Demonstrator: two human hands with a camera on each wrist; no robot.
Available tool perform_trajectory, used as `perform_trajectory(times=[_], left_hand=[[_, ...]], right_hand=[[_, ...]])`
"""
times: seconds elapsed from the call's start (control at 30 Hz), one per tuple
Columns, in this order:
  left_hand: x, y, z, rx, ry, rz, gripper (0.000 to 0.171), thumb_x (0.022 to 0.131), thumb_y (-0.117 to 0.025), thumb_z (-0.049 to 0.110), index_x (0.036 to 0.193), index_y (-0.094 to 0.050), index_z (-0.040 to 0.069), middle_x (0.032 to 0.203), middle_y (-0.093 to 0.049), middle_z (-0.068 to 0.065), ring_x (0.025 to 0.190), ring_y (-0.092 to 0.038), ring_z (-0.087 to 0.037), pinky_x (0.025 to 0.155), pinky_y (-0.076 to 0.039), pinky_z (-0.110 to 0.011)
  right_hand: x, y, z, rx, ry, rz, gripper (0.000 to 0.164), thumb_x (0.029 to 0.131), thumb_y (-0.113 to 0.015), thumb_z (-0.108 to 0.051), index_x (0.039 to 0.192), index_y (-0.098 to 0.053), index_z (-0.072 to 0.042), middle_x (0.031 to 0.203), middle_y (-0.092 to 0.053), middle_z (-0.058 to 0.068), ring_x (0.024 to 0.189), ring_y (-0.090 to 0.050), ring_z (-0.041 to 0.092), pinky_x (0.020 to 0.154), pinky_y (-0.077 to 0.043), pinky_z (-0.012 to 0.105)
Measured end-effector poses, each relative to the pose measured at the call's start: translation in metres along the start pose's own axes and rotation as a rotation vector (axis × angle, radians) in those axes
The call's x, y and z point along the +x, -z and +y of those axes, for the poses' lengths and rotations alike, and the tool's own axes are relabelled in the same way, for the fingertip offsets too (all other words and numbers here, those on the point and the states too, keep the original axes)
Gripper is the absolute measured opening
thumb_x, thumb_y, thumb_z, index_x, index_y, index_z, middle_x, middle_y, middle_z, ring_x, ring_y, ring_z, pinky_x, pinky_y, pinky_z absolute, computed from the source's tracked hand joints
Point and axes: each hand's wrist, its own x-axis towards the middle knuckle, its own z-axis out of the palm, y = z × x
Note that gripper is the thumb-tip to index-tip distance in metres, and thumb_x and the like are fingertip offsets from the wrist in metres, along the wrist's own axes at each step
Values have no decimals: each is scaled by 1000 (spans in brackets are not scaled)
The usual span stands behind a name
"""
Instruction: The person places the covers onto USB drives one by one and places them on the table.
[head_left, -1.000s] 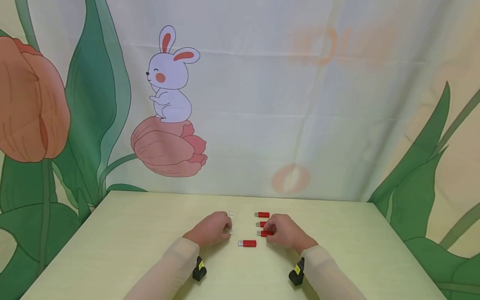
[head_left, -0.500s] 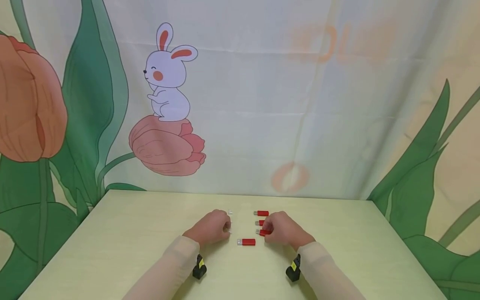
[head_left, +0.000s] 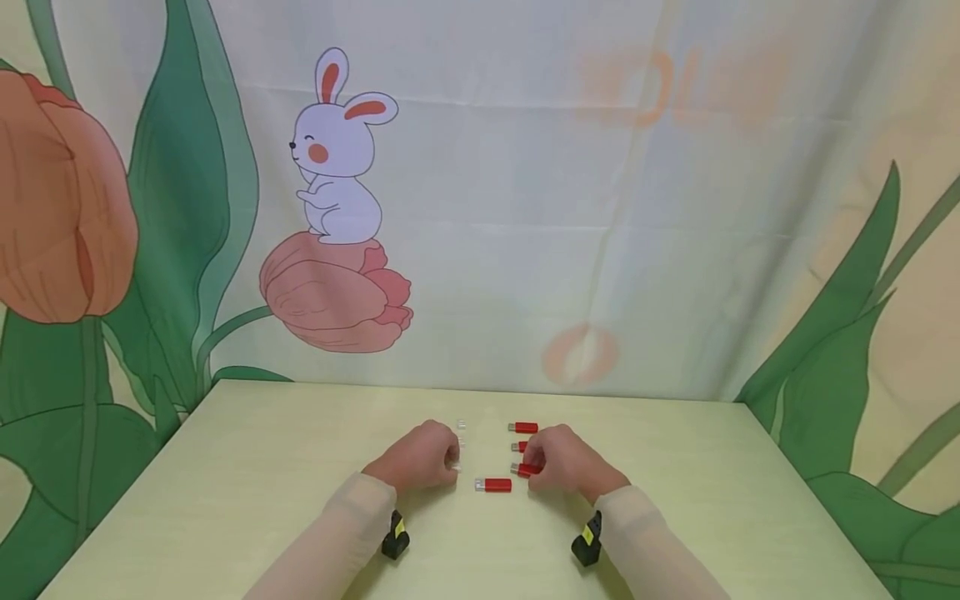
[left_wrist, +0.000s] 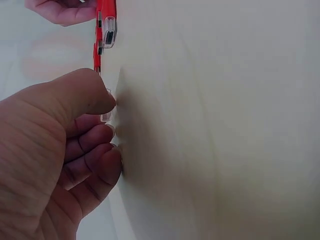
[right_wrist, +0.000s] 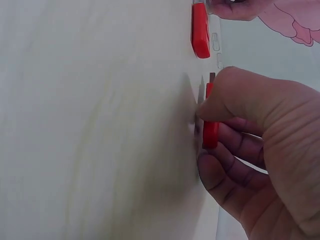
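- Head view: a pale tabletop [head_left: 247, 500] is shared by two bare hands, with small red USB sticks and clear plastic caps lying between them.
- The held stick [right_wrist: 210, 135] is pinched lengthwise by the right hand [head_left: 566, 461]; its thumb is laid along the near face, its other fingers are curled behind, and the bare metal plug is pointed toward the left hand. Whether it is lifted from the table cannot be told.
- The near cap [left_wrist: 105, 117] is taken between thumb and curled fingers of the left hand [head_left: 420, 456], the gap narrow; much of it is hidden by the thumb.
- The capped stick [head_left: 498, 485] is set apart between the hands, nearer the person, its plug covered by clear plastic.
- The far stick [head_left: 527, 427] is left uncapped beyond the right hand, and the middle stick [head_left: 522, 447] is partly covered by the fingers.
- The far cap [head_left: 461, 424] and the middle cap [head_left: 461, 442] are lined up just beyond the left hand.
- By judgement, the sticks are light, stiff and rather smooth; the red body is best gripped by its long sides, well back, so that the plug is kept free.
- The caps look lighter, thin-walled and slippery, possibly prone to cracking; a gentle pinch on the sides toward the closed end would be suited, with the mouth left unobstructed.
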Motion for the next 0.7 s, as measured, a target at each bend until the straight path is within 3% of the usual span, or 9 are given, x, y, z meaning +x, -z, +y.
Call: perform_trajectory(times=[0.33,0.7], left_hand=[[-7,-1,-3,-4,-8,-1,10,83,-78,11,82,-69,14,76,-59,6,74,-52,-12,68,-46,-26],[-23,3,-5,-6,-112,58,8,86,-76,11,87,-69,13,75,-59,10,72,-52,-7,69,-47,-22]], right_hand=[[-7,-1,-2,25,25,3,22,77,-87,-9,88,-70,-16,85,-65,-4,82,-57,18,76,-52,31],[-13,1,-8,-8,107,11,20,76,-87,-16,88,-71,-18,82,-66,-5,79,-57,14,73,-51,26]])
